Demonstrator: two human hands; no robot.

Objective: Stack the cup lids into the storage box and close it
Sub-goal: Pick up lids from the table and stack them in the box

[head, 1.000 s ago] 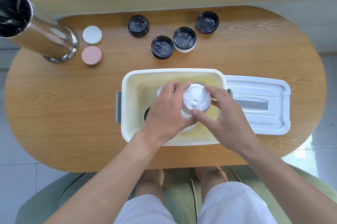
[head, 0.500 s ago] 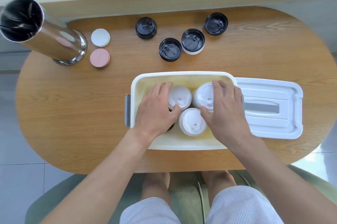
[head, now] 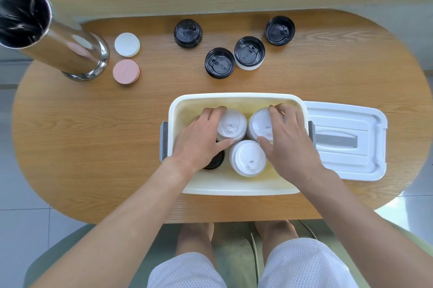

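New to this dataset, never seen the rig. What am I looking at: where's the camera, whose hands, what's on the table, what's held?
There is no robot here. A person wears one wide-angle camera on the head, looking down at their own hands.

On the wooden table stands an open white storage box, its flat cover lying just to its right. Three stacks of white cup lids are inside. The left hand grips the back-left stack; the right hand grips the back-right stack. The front stack stands free.

Behind the box lie four black lids, two round coasters and a steel cylinder.
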